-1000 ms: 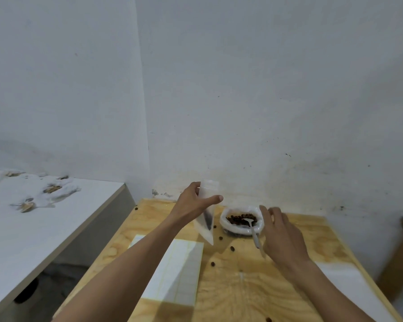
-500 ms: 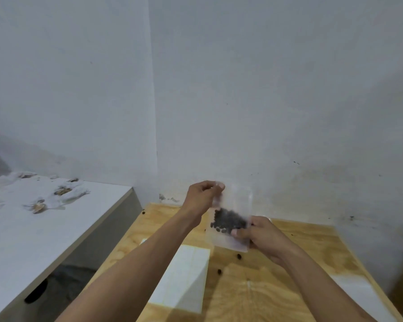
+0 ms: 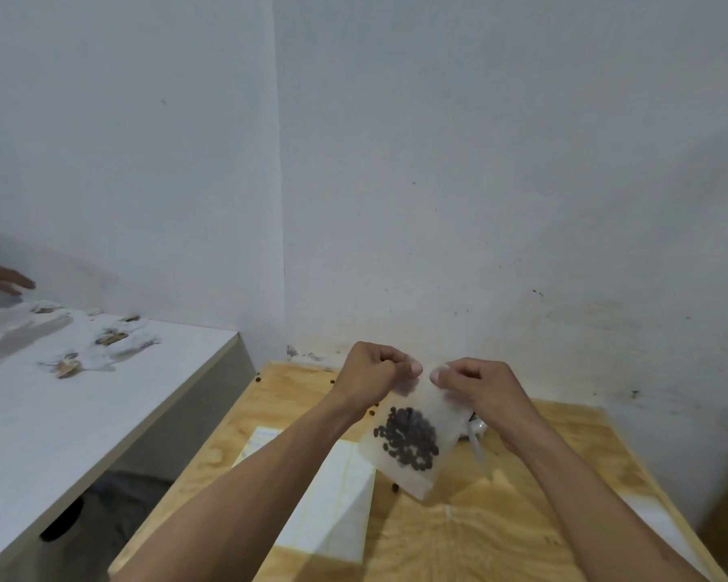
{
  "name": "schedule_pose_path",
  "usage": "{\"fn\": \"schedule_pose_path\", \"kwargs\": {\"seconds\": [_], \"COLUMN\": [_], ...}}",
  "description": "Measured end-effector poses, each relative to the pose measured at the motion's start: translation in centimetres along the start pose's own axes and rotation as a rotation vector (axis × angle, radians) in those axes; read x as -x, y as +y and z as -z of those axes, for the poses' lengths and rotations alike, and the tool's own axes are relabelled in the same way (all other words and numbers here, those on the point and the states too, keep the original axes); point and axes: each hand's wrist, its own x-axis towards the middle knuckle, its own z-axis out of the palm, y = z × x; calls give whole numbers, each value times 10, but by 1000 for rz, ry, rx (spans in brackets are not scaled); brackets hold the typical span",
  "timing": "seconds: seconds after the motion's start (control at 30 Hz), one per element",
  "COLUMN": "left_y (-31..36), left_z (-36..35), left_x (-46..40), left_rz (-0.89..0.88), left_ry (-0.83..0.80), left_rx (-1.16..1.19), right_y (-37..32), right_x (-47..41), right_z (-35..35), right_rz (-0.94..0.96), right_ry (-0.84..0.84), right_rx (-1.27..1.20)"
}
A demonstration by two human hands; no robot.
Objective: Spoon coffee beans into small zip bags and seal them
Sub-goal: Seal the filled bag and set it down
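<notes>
We see both sets of fingers curled tight and pinching the top edge of the bag (image 3: 412, 434). The left hand (image 3: 373, 369) pinches the edge at its left end, thumb tip forward; the right hand (image 3: 475, 386) pinches it at the right end, its thumb tip just beside the left one, a narrow gap between them. The bag hangs from this grip above the table (image 3: 501, 527), clear of the surface. Its long axis runs from the pinched top down and slightly to the right, the mouth pointing up and away from us, the bottom edge tilted toward the lower right. The beans (image 3: 408, 438) lie in a dark cluster in the middle of the bag. Behind the bag and the right wrist we glimpse a white bowl (image 3: 478, 426), mostly hidden. A few loose beans lie on the wood. A white sheet (image 3: 333, 506) lies flat on the table under the left forearm. To the left stands a white counter (image 3: 102, 413) with scattered scraps, and another person's hand (image 3: 3, 279) shows at the far left edge.
</notes>
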Motion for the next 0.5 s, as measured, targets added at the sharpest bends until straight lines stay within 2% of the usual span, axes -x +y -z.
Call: {"fn": "schedule_pose_path", "kwargs": {"seconds": [0.23,0.33,0.5], "left_y": [-7,-9,0], "left_z": [1,1,16], "left_x": [-2,-1,-6], "left_rz": [-12,-1,-1], "left_ry": [-34,-1,79], "left_rx": [-83,-89,-51], "right_y": [3,3,3], "right_x": [-1,-3,-2], "right_z": [-8,-14,-14], "right_rz": [2,-44,-51], "right_ry": [-45,-10,-46], "right_rx": [106,65,24]}}
